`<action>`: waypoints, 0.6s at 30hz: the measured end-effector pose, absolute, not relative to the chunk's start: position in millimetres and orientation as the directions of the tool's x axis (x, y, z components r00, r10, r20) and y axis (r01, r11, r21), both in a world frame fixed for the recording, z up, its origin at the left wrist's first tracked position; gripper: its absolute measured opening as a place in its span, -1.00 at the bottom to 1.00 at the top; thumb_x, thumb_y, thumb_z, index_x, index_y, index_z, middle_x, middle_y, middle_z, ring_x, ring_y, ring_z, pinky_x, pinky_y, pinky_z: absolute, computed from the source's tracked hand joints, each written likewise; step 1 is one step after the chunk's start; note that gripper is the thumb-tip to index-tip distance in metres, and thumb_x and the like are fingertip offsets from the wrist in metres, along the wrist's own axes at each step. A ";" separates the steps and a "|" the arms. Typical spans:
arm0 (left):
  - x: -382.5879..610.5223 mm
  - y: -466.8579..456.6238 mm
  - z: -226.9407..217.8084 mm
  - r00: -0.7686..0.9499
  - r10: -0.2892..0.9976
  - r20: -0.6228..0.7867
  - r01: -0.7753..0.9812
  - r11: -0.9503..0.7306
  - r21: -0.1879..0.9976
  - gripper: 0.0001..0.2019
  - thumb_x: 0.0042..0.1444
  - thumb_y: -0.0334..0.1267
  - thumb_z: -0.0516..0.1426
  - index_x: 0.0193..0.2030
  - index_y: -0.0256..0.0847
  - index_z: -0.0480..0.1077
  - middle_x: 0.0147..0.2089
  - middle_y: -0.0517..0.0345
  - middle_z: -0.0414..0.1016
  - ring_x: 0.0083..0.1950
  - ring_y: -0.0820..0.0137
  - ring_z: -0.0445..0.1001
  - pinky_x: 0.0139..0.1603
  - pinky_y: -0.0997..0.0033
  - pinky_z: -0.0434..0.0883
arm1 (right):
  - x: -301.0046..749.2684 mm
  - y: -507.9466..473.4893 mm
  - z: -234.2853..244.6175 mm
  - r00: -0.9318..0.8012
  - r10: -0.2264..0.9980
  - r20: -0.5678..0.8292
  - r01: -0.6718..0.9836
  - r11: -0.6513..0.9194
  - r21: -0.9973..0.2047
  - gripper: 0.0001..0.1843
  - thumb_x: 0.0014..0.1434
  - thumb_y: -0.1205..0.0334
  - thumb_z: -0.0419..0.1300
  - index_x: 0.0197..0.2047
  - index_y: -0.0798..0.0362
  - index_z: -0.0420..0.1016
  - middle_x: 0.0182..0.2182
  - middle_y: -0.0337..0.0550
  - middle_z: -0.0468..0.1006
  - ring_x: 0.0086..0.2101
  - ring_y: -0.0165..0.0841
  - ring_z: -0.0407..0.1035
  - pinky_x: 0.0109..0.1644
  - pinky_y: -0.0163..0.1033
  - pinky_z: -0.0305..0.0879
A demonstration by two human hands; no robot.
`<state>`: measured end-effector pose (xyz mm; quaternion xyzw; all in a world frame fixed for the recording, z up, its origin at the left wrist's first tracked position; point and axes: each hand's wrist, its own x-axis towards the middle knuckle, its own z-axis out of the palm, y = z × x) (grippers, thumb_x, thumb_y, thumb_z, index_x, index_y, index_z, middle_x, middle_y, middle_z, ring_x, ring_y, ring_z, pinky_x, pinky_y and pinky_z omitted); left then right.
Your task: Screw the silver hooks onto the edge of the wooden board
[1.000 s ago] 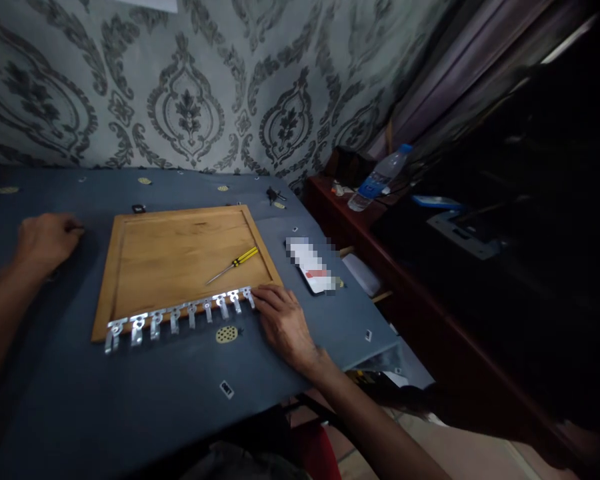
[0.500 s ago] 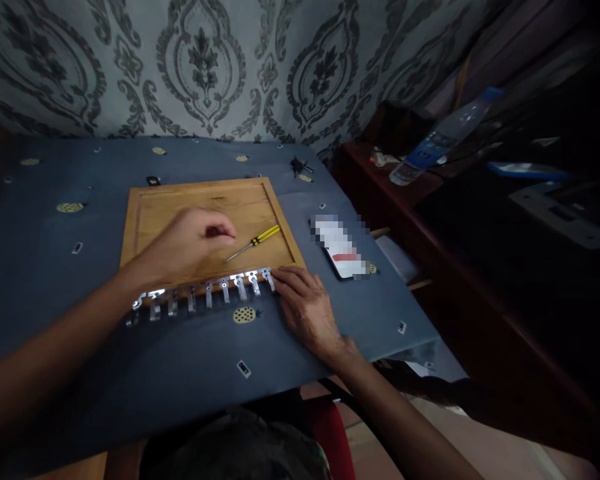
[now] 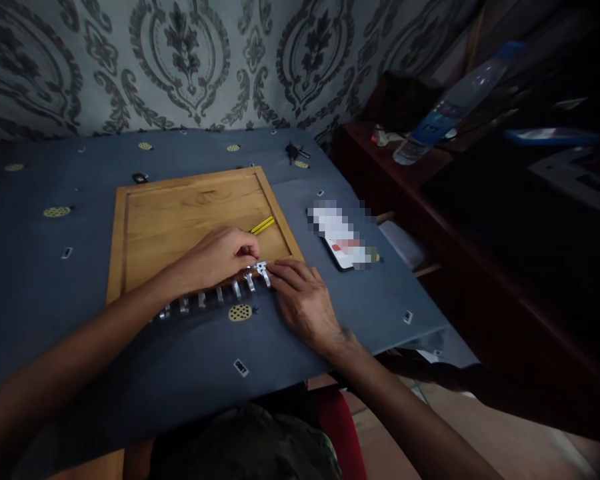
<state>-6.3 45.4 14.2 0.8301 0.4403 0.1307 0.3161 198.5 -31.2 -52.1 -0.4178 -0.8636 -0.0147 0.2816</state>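
On the left, a blue-grey cloth (image 3: 75,287) covers the table, and on it lies a wooden board (image 3: 180,217), flat, its raised rim facing up. The person's left hand (image 3: 220,253) is over the board's near side, thumb and fingers curled close together at the hook rail (image 3: 251,281) (whether they pinch anything small cannot be told). The metal rail lies along the board's near edge, its long axis running from left to right and slightly away from the person; its hooks point toward the person, beyond the board's edge. Behind the left hand lies a screwdriver (image 3: 263,225), its yellow handle pointing right and away, its shaft hidden. The right hand (image 3: 307,303) has its fingers nearly straight and close together, touching the rail's right end; its thumb is hidden, so a grip cannot be told. Farther right lies a phone (image 3: 337,237), then a bottle (image 3: 450,110), leaning.
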 end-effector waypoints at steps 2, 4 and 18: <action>-3.3 44.2 12.6 0.572 0.818 -0.061 0.673 -0.426 0.604 -0.88 0.10 -0.38 0.15 -0.36 -0.24 0.54 -0.42 0.19 0.55 -0.37 0.44 0.42 -0.26 0.42 0.28 | 198.6 -31.4 -51.3 -0.497 0.715 0.492 0.729 0.651 -0.210 -0.69 0.32 0.44 0.09 0.04 0.08 0.58 0.02 -0.09 0.67 0.04 -0.21 0.42 0.12 -0.06 0.34; -1.0 43.5 11.0 0.563 0.824 -0.064 0.699 -0.434 0.568 -0.86 0.12 -0.39 0.14 -0.33 -0.23 0.56 -0.40 0.17 0.57 -0.36 0.42 0.44 -0.24 0.40 0.30 | 198.8 -31.6 -50.3 -0.498 0.720 0.483 0.729 0.649 -0.216 -0.66 0.32 0.45 0.09 0.05 0.05 0.59 0.02 -0.08 0.67 0.04 -0.20 0.42 0.10 -0.05 0.35; 7.3 39.6 11.1 0.522 0.851 -0.059 0.799 -0.464 0.382 -0.81 0.14 -0.40 0.15 -0.30 -0.15 0.62 -0.31 0.12 0.64 -0.29 0.33 0.53 -0.23 0.36 0.32 | 199.6 -31.5 -51.6 -0.503 0.729 0.463 0.725 0.648 -0.232 -0.66 0.33 0.43 0.09 0.06 0.04 0.59 0.03 -0.05 0.67 0.06 -0.17 0.42 0.12 -0.01 0.35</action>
